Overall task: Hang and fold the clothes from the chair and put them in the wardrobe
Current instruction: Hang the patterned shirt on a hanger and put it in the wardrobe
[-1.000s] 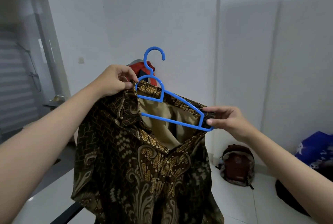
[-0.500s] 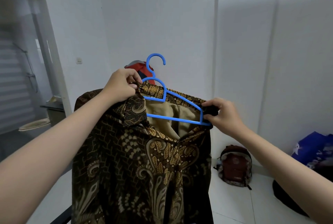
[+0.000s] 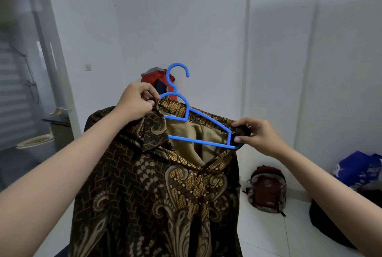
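Left end of hanger (image 3: 198,130) hidden under shirt (image 3: 157,190); left hand (image 3: 137,100) pinching collar, right hand (image 3: 257,137) pinching shoulder. Backpack (image 3: 266,190) on white floor (image 3: 268,234) by wall.

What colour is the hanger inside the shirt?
Blue: the hanger shows clearly in the head view, inside the brown patterned shirt.
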`<action>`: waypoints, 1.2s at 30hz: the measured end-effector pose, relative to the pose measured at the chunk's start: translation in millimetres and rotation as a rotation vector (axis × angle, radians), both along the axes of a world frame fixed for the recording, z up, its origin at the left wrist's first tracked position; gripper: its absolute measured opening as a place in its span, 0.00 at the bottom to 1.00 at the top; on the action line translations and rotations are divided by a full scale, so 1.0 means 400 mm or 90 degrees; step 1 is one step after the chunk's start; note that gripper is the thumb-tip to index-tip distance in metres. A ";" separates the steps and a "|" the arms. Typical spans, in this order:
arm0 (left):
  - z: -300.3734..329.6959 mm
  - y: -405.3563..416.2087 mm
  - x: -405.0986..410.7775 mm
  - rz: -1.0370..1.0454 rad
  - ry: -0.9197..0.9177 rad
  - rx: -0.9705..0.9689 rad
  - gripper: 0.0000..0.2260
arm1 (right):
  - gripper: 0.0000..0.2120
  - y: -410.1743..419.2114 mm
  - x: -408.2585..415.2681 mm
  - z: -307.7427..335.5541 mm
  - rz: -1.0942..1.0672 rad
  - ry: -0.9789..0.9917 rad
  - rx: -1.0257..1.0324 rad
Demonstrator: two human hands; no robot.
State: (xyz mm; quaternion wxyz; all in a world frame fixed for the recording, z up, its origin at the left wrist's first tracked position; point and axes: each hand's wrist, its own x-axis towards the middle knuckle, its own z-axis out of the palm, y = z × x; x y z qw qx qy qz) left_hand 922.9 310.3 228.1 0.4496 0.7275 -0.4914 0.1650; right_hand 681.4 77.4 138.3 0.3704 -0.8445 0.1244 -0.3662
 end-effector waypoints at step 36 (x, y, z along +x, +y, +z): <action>-0.026 -0.051 -0.083 -0.007 0.024 -0.086 0.17 | 0.07 0.156 0.051 0.086 0.086 -0.138 -0.127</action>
